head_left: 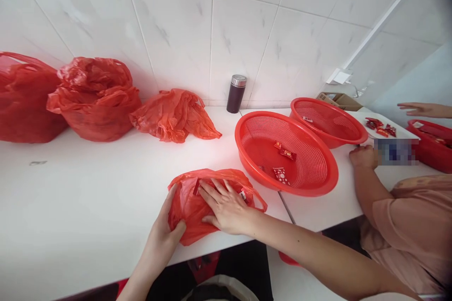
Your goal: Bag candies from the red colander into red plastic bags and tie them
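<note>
A red plastic bag [190,230] lies at the front edge of the white table with its mouth open upward. My left hand [164,225] grips its left side, thumb on the near part and fingers along the outer edge. In the bag's mouth my right hand [226,207] lies flat with fingers spread, palm down. Small red wrapped packets show at its fingertips and beside the wrist; what lies beneath the palm is hidden. Just right of the bag stands a red perforated basket [247,164] with a few small packets [281,175] at its bottom.
Behind, along the tiled wall, stand filled red bags [95,113], a crumpled red bag [173,115] and a dark flask [236,94]. A second red basket [330,138] adjoins the first. At right, a co-worker [409,230] sits near a white tray [402,130]; another person's hand [416,109] reaches in.
</note>
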